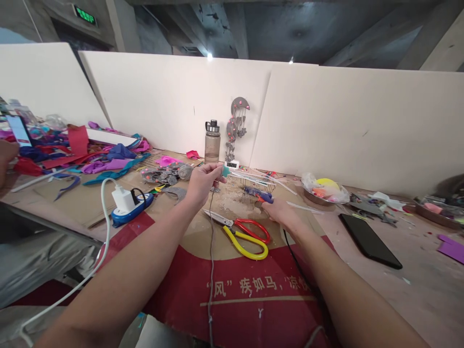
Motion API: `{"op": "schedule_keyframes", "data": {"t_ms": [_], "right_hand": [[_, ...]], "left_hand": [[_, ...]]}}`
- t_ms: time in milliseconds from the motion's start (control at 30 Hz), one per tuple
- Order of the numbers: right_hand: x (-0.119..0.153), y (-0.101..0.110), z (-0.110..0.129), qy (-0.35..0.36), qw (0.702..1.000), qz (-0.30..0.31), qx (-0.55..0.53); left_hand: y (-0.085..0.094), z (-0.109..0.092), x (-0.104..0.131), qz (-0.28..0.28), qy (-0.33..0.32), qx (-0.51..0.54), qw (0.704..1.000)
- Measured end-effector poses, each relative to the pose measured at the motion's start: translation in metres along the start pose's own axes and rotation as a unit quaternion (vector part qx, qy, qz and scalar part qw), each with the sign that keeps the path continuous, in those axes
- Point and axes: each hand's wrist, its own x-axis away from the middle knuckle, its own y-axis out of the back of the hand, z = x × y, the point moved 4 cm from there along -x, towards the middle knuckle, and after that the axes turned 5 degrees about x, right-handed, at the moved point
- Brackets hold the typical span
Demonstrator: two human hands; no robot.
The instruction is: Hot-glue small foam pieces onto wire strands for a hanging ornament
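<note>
My left hand (207, 180) is raised over the middle of the table, its fingers pinched on a small teal felt piece (225, 171). A grey yarn (211, 261) hangs below that hand and runs down over the table's front edge. Lower on the right, my right hand (277, 209) is wrapped round a blue hot glue gun (259, 194) pointing left, with a black cord trailing toward me. Scissors with one red and one yellow handle (241, 237) lie between my forearms on the cardboard (195, 249), blades toward the upper left.
A blue power strip (132, 209) with a white charger stands left, near colourful fabric scraps (108, 152). Behind are a water bottle (212, 145) and a grey moon hanging ornament (239, 113). A black phone (369, 240) and a bowl (324, 195) lie right. Another person's hand (6, 154) is far left.
</note>
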Motion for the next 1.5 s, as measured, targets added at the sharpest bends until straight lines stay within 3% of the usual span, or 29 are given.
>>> {"op": "schedule_keyframes", "data": {"t_ms": [100,200,333,500,667,833,1500], "right_hand": [[0.004,0.004,0.007,-0.02,0.982,-0.019,-0.189],[0.017,0.007,0.024,0.012,0.927,-0.031,-0.373],[0.039,0.017,0.048,0.085,0.896,-0.009,-0.436],[0.055,0.023,0.061,0.187,0.913,-0.017,-0.362],[0.059,0.018,0.059,0.226,0.948,-0.086,-0.205],[0.065,0.018,0.064,0.266,0.949,-0.106,-0.132],[0.068,0.019,0.069,0.238,0.961,-0.137,-0.039]], "left_hand": [[0.001,0.003,-0.001,-0.006,0.021,0.009,1.0],[0.002,0.004,-0.001,-0.006,0.031,0.018,0.999],[0.003,0.005,-0.001,-0.009,0.05,0.011,0.999],[0.002,0.007,-0.001,-0.008,0.065,-0.002,0.998],[0.001,0.008,0.001,-0.008,0.072,0.002,0.997],[0.0,0.011,0.001,0.007,0.069,-0.001,0.998],[-0.003,0.008,0.004,-0.003,0.061,-0.018,0.998]]}}
